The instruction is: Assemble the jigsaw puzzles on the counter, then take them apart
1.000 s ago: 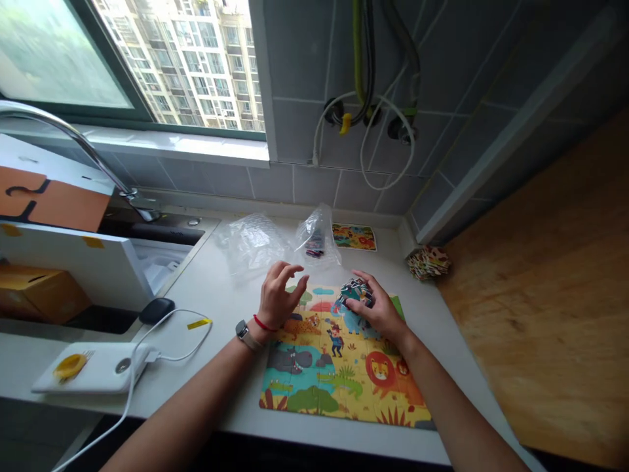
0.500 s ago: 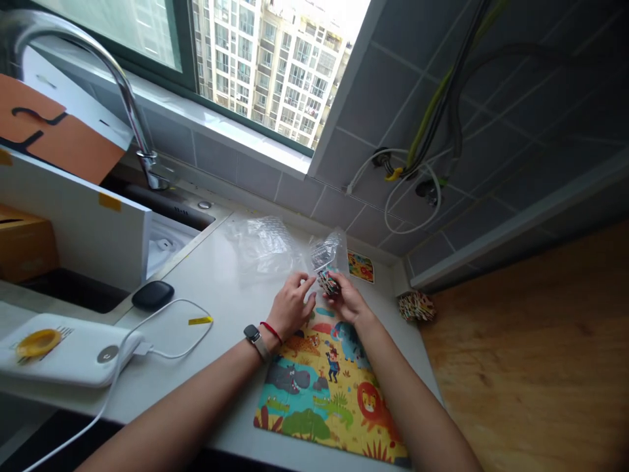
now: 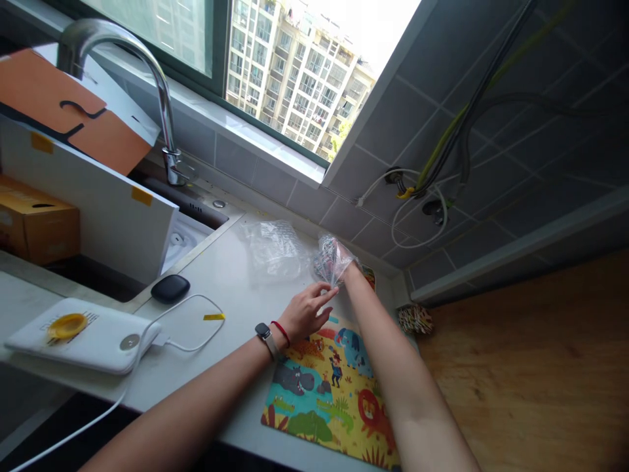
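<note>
My right hand (image 3: 341, 255) is inside a clear plastic bag (image 3: 348, 257), its fingers blurred by the film. A bunch of small puzzle pieces (image 3: 324, 263) shows through the plastic at those fingers. At the bag's mouth, my left hand (image 3: 309, 308) has its fingertips on the edge, and the film is drawn to a point there. Below both hands lies an assembled animal jigsaw puzzle (image 3: 314, 400), partly covered by my right forearm. A small picture card (image 3: 368, 278) is mostly hidden behind the right wrist.
Another clear plastic bag (image 3: 275, 249) lies left of the hands. A stack of pieces (image 3: 415, 319) stands at the counter's right edge. On the left are a black case (image 3: 170, 288), a white power bank (image 3: 78, 337) with a cable, and a sink with a tap (image 3: 170, 131).
My right hand has gone into the plastic bag with the puzzle pieces. My left hand has come to the bag's mouth and pulls its edge toward me. The view has shifted slightly.
</note>
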Demonstrator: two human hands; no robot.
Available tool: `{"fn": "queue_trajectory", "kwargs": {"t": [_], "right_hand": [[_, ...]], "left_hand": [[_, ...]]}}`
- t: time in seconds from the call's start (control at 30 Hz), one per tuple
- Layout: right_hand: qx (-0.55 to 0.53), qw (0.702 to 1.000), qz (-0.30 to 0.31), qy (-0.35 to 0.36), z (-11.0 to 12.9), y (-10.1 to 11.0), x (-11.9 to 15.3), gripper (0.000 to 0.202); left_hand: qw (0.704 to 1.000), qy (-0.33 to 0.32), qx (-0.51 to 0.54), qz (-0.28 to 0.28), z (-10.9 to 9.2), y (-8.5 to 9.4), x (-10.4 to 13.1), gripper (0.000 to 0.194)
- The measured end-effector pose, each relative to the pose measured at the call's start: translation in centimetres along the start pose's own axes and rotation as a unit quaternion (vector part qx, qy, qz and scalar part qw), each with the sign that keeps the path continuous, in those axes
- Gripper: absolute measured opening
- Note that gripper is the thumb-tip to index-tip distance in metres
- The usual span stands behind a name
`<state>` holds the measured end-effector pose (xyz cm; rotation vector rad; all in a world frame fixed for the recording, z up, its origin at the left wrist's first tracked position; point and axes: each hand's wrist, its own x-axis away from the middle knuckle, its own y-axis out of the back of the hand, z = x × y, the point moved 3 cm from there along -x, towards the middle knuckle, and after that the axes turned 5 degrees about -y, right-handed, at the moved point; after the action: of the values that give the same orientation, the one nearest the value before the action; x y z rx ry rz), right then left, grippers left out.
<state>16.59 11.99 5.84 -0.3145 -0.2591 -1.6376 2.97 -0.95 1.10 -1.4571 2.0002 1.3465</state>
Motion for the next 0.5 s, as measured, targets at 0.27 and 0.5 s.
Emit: {"fn": "queue_trajectory", "kwargs": {"t": [0.27, 0.5], "right_hand": [[0.153, 0.987, -0.003, -0.050, 1.3, 1.6, 1.6, 0.027], [0.298, 0.953, 0.006, 0.054, 5.8, 3.9, 5.6, 0.052]], "left_hand": [[0.998, -0.005, 0.048, -0.028, -0.3, 1.1, -0.6, 0.097], [0.993, 0.039, 0.073, -0.089, -0.2, 2.3, -0.9, 0.097]]}}
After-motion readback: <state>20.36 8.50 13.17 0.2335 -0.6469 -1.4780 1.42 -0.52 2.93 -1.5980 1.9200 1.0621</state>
